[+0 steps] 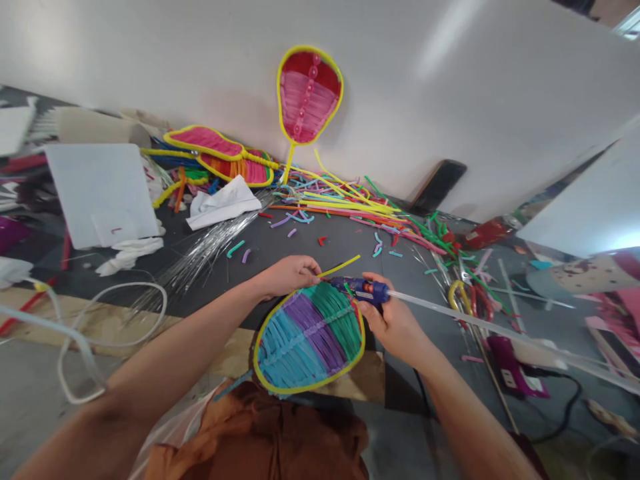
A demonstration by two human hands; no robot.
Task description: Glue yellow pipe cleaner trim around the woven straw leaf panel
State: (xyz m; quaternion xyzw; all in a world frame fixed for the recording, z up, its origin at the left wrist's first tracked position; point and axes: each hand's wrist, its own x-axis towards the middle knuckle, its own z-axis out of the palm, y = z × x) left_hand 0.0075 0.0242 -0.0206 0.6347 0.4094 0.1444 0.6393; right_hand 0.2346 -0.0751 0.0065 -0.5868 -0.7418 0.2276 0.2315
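A leaf-shaped panel of blue, purple and green pipe cleaners (307, 337) with a yellow rim lies in front of me. My left hand (287, 275) pinches the loose end of the yellow pipe cleaner (341, 266) at the panel's top edge. My right hand (395, 320) grips a blue glue gun (361, 289), its nozzle pointing left at that same spot. A long clear glue stick (500, 328) runs out of the gun's back to the right.
Loose pipe cleaners (350, 203) lie heaped along the white wall. A red and pink panel (309, 93) leans on it, with others (220, 153) lying left. White sheet (103, 193), white cable (120, 313), a phone (439, 185) and a purple plug (510, 373) surround the work.
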